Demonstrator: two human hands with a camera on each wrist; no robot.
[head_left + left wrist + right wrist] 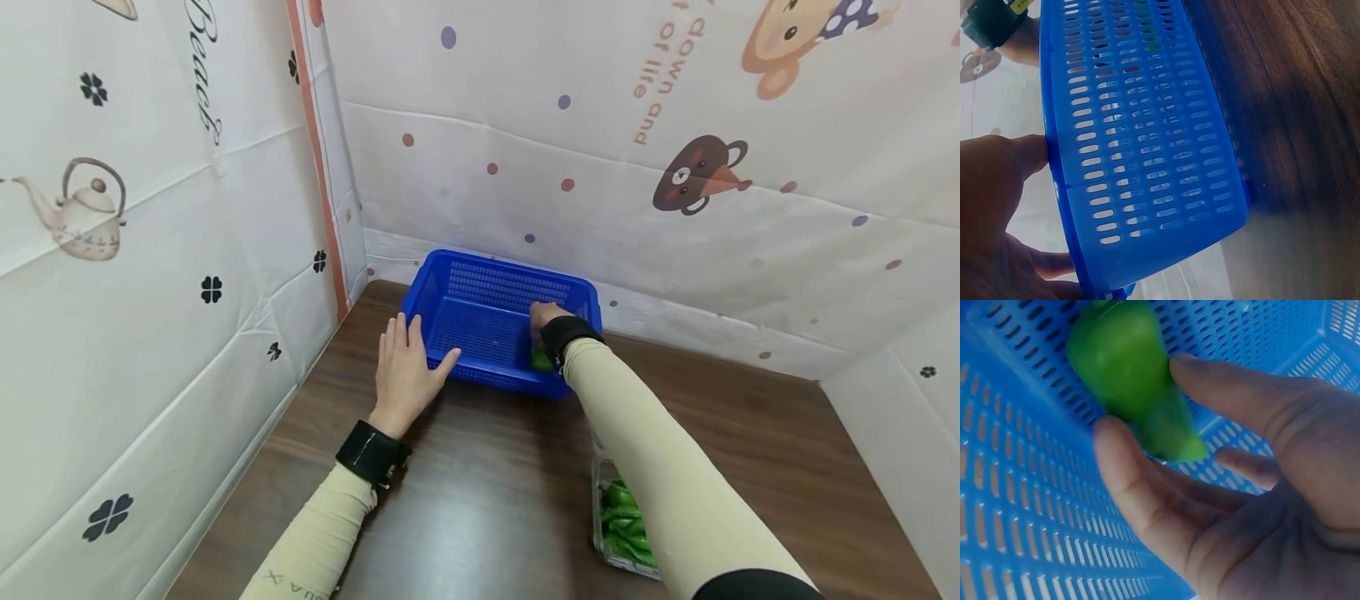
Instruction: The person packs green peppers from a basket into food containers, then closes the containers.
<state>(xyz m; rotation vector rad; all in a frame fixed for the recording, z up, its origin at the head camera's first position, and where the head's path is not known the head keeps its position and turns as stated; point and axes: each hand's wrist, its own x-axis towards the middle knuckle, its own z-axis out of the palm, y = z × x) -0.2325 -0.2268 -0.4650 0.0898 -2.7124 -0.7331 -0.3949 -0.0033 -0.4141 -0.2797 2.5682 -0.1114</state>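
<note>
A blue slotted plastic basket [480, 329] stands on the dark wooden table [487, 492] against the back wall. My right hand [545, 327] reaches into its near right corner and pinches a green pepper [1125, 362] between thumb [1119, 462] and forefinger [1222, 387], low over the basket floor; the pepper [542, 361] shows just below the wrist. My left hand [408, 362] lies flat on the table with straight fingers, its thumb against the basket's near left wall [1147, 125]. In the left wrist view, fingers [1004, 165] touch the rim.
A clear plastic tray [622, 525] with several green peppers sits near the table's front edge, partly hidden under my right forearm. Printed sheets wall the table on the left, back and right. A black band circles each wrist.
</note>
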